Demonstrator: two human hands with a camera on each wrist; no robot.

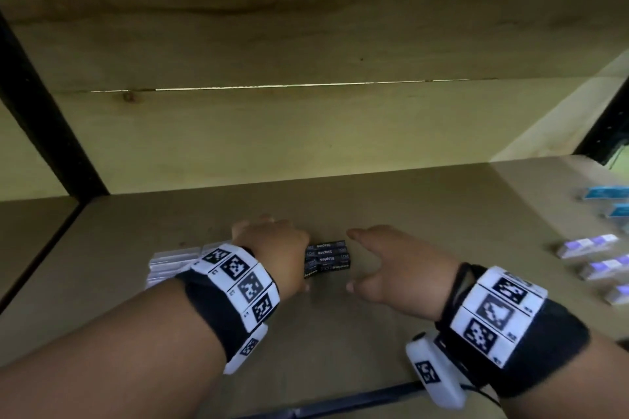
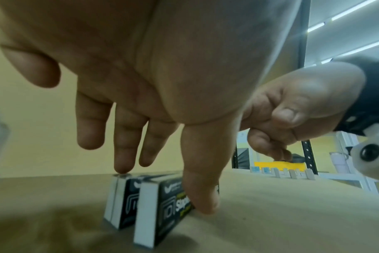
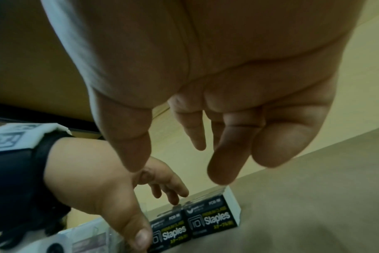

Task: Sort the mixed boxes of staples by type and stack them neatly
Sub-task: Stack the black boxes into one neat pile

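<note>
Several black boxes marked "Staples" (image 1: 328, 258) stand on edge, pressed side by side, in the middle of a brown shelf board (image 1: 340, 343). My left hand (image 1: 289, 252) spans their left end. In the left wrist view its thumb (image 2: 202, 196) presses the front box's (image 2: 169, 196) face and a straight fingertip (image 2: 121, 168) touches the top of the rear box. The front box sits slightly offset from the others. My right hand (image 1: 357, 260) hovers just right of the boxes (image 3: 210, 220), fingers relaxed, holding nothing.
A flat group of white boxes (image 1: 173, 262) lies left of my left wrist. Blue boxes (image 1: 606, 192) and purple-and-white boxes (image 1: 585, 245) lie scattered at the shelf's right end. A wooden back panel (image 1: 306, 133) and a black upright (image 1: 44, 105) bound the shelf.
</note>
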